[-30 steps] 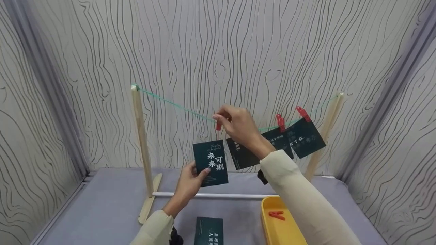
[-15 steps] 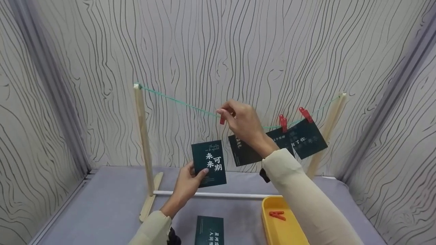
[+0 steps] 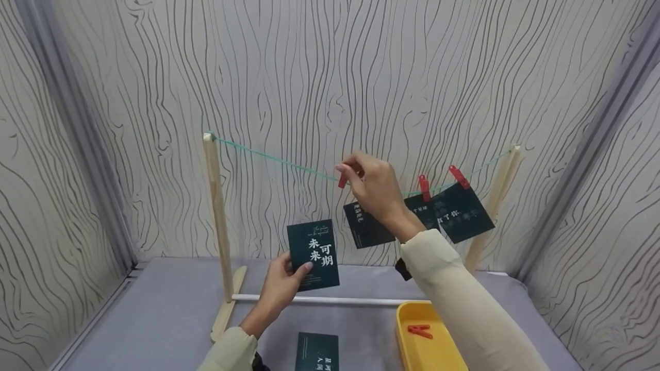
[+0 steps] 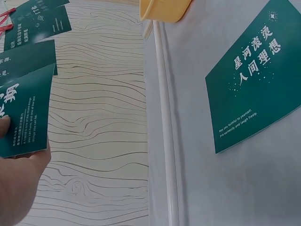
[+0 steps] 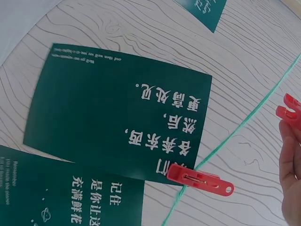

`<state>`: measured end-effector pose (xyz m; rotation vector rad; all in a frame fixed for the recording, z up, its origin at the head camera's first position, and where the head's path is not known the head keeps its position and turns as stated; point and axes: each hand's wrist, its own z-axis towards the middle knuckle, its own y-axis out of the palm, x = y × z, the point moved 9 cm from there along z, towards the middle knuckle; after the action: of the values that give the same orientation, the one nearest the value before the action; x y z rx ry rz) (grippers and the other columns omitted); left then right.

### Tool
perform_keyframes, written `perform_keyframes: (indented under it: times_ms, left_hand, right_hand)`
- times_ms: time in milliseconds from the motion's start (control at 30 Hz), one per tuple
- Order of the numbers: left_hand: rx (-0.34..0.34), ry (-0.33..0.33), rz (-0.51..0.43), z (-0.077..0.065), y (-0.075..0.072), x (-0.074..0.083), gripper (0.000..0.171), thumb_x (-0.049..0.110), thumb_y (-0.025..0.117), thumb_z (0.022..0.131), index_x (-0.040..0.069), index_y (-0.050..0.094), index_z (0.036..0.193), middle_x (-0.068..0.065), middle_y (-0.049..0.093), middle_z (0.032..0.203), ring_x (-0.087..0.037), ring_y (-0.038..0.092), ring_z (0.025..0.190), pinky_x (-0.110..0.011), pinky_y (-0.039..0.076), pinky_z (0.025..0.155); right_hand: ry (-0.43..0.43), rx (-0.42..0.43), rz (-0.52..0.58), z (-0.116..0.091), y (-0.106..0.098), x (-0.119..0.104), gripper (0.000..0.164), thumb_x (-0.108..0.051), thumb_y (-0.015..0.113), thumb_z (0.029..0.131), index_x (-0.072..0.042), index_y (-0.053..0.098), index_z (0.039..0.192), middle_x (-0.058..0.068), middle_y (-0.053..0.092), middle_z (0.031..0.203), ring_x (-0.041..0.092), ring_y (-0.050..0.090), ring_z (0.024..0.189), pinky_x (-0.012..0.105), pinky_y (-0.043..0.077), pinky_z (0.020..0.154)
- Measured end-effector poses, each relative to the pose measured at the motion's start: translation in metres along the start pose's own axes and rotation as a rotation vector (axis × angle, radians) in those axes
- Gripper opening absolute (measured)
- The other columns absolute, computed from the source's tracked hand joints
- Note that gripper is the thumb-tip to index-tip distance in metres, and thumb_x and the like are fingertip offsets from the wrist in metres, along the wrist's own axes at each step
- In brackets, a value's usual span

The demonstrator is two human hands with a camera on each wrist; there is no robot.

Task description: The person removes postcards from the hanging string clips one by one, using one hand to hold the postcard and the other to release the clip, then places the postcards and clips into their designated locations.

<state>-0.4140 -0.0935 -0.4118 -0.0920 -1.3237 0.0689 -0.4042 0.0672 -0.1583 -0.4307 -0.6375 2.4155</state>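
Observation:
My left hand (image 3: 281, 278) holds a dark green card (image 3: 313, 238) with white lettering, thumb on its front and fingers behind. To the upper right, my right hand (image 3: 374, 188) pinches a red clothespin (image 3: 342, 180) close by the green string (image 3: 268, 156). The right wrist view shows that clothespin (image 5: 292, 112) with its jaws beside the string, no card between them. Further along the string hangs a green card (image 5: 117, 108), gripped at its corner by another red clothespin (image 5: 200, 180). A second hanging card (image 3: 466, 214) overlaps it at the right, partly behind it.
Two wooden posts, left (image 3: 216, 221) and right (image 3: 502, 190), bear the string, with a white rod (image 3: 330, 300) low between them. A yellow tray (image 3: 403, 335) with a red clothespin (image 3: 420, 331) stands front right. Another green card (image 3: 317, 353) lies on the table.
My right hand has shifted slightly right with the clothespin. My left hand and its card have drifted a little left and down, away from the clothespin. The view also tilts slightly.

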Motion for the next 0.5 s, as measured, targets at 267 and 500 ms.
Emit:
perform_keyframes:
  times_ms: [267, 500]
  left_hand:
    - [0.017, -0.027, 0.006, -0.005, -0.001, -0.004, 0.036, 0.018, 0.066, 0.094, 0.007, 0.058, 0.128, -0.012, 0.072, 0.116, -0.021, 0.072, 0.103, -0.037, 0.06, 0.088]
    - [0.014, -0.065, 0.0, -0.009, 0.002, -0.004, 0.038, 0.017, 0.066, 0.094, 0.005, 0.057, 0.129, -0.013, 0.071, 0.118, -0.021, 0.072, 0.103, -0.036, 0.06, 0.088]
  right_hand:
    - [0.017, 0.004, 0.03, -0.01, -0.004, 0.005, 0.019, -0.029, 0.06, 0.098, -0.012, 0.067, 0.097, -0.002, 0.072, 0.082, 0.007, 0.063, 0.072, 0.024, 0.055, 0.066]
    - [0.058, -0.022, 0.045, -0.023, -0.001, 0.009, 0.021, -0.031, 0.061, 0.097, -0.012, 0.068, 0.1, -0.002, 0.072, 0.083, 0.007, 0.063, 0.073, 0.022, 0.055, 0.067]
